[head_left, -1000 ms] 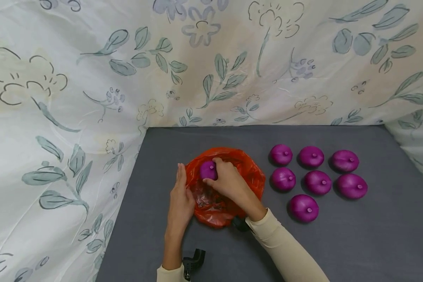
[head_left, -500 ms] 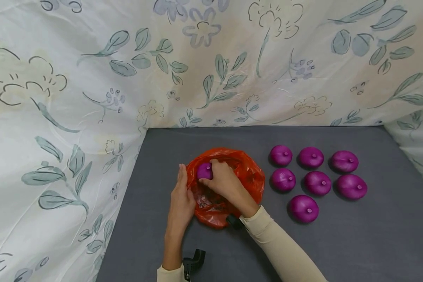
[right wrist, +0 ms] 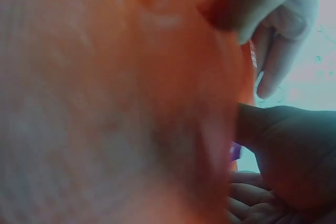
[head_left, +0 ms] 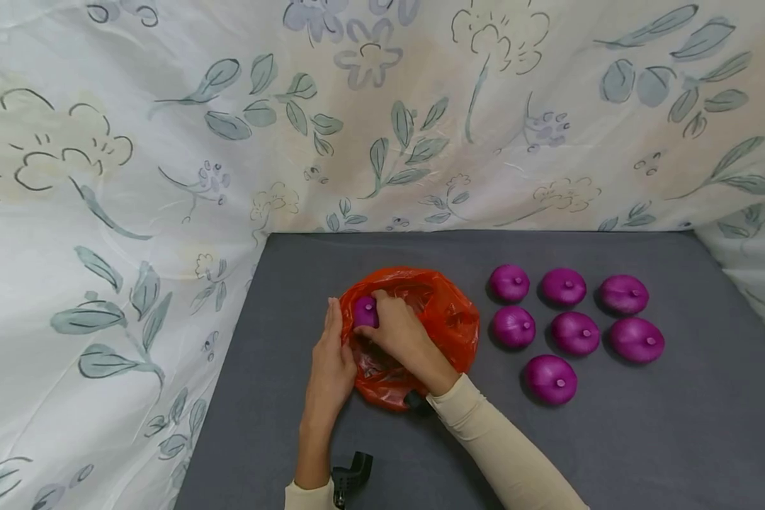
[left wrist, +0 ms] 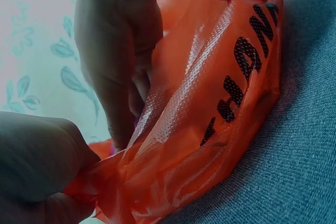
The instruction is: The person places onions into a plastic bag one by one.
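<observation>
A red plastic bag [head_left: 449, 312] lies with its mouth wide on the grey cloth, dark lettering on its side in the left wrist view. My left hand [head_left: 331, 368] is at the bag's left rim; seen from the left wrist, its thumb and fingers pinch a fold of the plastic. Reaching into the mouth from the right, my right hand [head_left: 401, 333] grips a red onion [head_left: 365, 312] close to the left inner wall. Its fingers partly hide the onion. Blurred plastic fills much of the right wrist view, with only a sliver of purple showing.
Several more red onions [head_left: 575, 333] sit in loose rows to the right of the bag. The grey cloth [head_left: 688, 425] covers the table, and a floral curtain [head_left: 421, 163] hangs along the back and left. Black camera mounts [head_left: 352, 473] stick out at both wrists.
My right hand has moved a little left and deeper into the bag with the onion, toward the left wall. The left hand stays at the rim; the onions outside have not moved.
</observation>
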A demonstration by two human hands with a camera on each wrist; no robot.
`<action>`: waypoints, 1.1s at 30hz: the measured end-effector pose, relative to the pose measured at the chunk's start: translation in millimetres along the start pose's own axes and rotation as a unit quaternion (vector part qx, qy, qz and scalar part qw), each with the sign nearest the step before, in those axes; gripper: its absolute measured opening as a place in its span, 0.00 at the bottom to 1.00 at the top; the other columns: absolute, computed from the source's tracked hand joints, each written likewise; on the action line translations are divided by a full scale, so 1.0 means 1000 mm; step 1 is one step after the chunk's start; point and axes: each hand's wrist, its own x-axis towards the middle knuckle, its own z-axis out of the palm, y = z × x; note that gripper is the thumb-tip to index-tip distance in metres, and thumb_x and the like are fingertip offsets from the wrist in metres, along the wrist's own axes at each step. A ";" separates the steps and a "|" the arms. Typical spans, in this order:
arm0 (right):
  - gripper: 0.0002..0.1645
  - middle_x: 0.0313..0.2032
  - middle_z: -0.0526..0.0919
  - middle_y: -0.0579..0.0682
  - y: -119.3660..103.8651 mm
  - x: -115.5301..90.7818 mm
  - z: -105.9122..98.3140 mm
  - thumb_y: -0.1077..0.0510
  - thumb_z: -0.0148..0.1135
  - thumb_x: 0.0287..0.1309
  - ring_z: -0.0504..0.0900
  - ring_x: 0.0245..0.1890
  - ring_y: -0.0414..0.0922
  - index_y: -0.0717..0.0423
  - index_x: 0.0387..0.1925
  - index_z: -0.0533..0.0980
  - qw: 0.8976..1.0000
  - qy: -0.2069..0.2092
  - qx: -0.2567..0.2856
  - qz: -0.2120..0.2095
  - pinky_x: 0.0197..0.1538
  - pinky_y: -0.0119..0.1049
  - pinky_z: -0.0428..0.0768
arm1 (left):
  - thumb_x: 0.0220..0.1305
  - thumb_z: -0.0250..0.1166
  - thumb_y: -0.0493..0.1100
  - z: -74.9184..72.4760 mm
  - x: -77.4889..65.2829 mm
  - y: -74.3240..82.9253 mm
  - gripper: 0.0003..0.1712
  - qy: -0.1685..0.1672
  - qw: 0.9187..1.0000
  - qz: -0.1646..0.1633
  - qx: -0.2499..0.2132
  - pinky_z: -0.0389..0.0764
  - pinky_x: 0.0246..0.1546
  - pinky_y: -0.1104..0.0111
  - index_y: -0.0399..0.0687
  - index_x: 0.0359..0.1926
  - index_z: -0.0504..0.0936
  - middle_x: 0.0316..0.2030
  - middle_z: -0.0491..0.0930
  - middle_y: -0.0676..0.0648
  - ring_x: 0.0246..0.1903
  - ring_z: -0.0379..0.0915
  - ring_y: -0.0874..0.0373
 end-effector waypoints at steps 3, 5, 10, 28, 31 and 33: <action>0.40 0.47 0.87 0.60 0.000 0.000 0.003 0.48 0.80 0.58 0.89 0.39 0.51 0.65 0.63 0.73 1.000 0.003 0.004 -0.009 0.44 0.45 0.89 | 0.72 0.53 0.21 0.000 0.000 0.000 0.49 0.000 1.000 0.001 0.001 0.55 0.78 0.51 0.47 0.86 0.44 0.84 0.42 0.49 0.83 0.42 0.52; 0.42 0.48 0.87 0.60 0.000 0.000 0.004 0.49 0.80 0.57 0.90 0.40 0.51 0.65 0.64 0.72 1.000 0.002 0.003 -0.015 0.45 0.45 0.89 | 0.72 0.53 0.22 0.000 0.000 0.000 0.49 0.000 1.000 0.001 -0.001 0.55 0.78 0.51 0.49 0.86 0.43 0.84 0.42 0.49 0.83 0.42 0.51; 0.45 0.49 0.87 0.60 -0.001 -0.003 0.004 0.50 0.81 0.56 0.90 0.42 0.51 0.65 0.67 0.69 1.000 -0.008 -0.002 -0.019 0.47 0.44 0.89 | 0.73 0.53 0.22 0.000 0.001 0.000 0.49 0.000 1.000 -0.001 -0.006 0.55 0.78 0.51 0.49 0.86 0.43 0.84 0.42 0.49 0.83 0.42 0.51; 0.42 0.42 0.89 0.55 -0.030 -0.043 -0.054 0.48 0.75 0.65 0.89 0.37 0.47 0.58 0.73 0.68 0.998 0.019 0.045 -0.046 0.43 0.43 0.89 | 0.71 0.53 0.20 -0.004 0.004 -0.001 0.49 -0.005 1.000 0.003 -0.006 0.56 0.77 0.50 0.45 0.86 0.46 0.84 0.42 0.49 0.83 0.41 0.52; 0.41 0.31 0.85 0.50 -0.031 -0.054 -0.073 0.47 0.73 0.67 0.82 0.25 0.45 0.54 0.75 0.68 0.996 0.044 0.061 -0.045 0.32 0.41 0.86 | 0.70 0.53 0.19 -0.004 0.005 -0.001 0.49 -0.002 1.000 0.011 -0.002 0.56 0.78 0.50 0.44 0.85 0.47 0.84 0.43 0.48 0.82 0.42 0.52; 0.40 0.34 0.87 0.49 -0.028 -0.063 -0.086 0.46 0.72 0.68 0.83 0.27 0.45 0.52 0.75 0.69 0.994 0.073 0.059 -0.051 0.34 0.43 0.86 | 0.69 0.52 0.18 -0.004 0.006 -0.001 0.49 -0.001 1.000 0.015 -0.002 0.56 0.78 0.50 0.45 0.85 0.47 0.84 0.43 0.47 0.82 0.42 0.52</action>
